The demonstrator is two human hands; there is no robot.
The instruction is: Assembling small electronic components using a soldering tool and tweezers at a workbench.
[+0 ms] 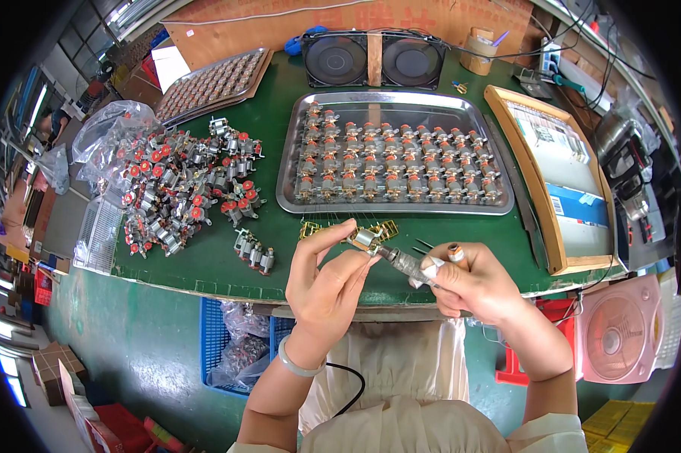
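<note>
Near the bench's front edge, my left hand [327, 275] pinches a small silver motor [365, 240] between thumb and fingers. My right hand [473, 283] is closed round a grey, tape-wrapped hand tool [407, 264], whose narrow end meets the motor or stops just beside it; I cannot tell which. A brown, cork-like piece [455, 253] sticks up between the right fingers, and two thin metal prongs [423, 245] show beside that hand. Brass-coloured frames [386, 229] lie just beyond my left fingers. Further back, a metal tray [393, 100] holds rows of small motors with orange-red parts.
A heap of loose motors [167, 181] covers the bench's left side by a transparent plastic bag [118, 128]. Behind stand a second filled tray [212, 87] and two black fans [337, 59]. At right lies a wooden-framed box [559, 264]; a pink fan [616, 332] stands below.
</note>
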